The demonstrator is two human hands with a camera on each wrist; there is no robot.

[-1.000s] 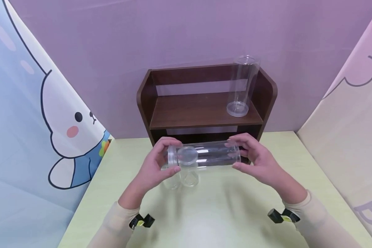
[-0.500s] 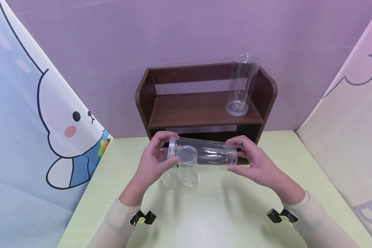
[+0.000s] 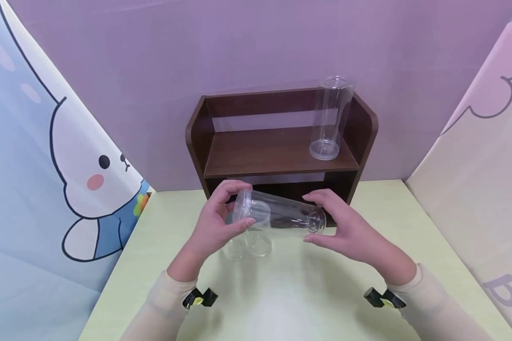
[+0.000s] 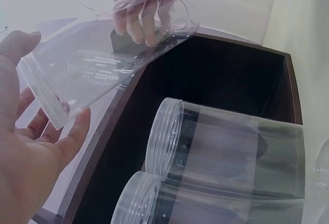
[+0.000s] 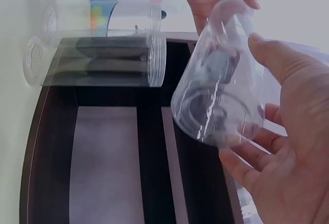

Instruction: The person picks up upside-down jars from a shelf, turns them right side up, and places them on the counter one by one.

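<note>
A clear plastic jar [image 3: 281,210] lies nearly sideways in the air, its base end tipped down to the right. My left hand [image 3: 222,220] grips its lidded end, thumb in front and fingers behind. Around the base end curve the fingers and thumb of my right hand [image 3: 350,227]; in the right wrist view the fingertips meet the bottom rim of the jar [image 5: 221,90]. Below and behind the left hand, two more clear lidded jars [image 4: 231,152] stand side by side on the table, partly hidden by the held jar in the head view.
A dark brown two-tier shelf [image 3: 256,151] stands at the back of the pale table [image 3: 273,303]. Another clear jar [image 3: 330,118] is upright on the right of its upper tier. Printed cloth [image 3: 89,180] and purple fabric [image 3: 264,47] enclose the sides and back.
The held jar has tilted, its right end dropping and its base turning toward the head camera. My right hand has shifted slightly left; the standing jars stay put.
</note>
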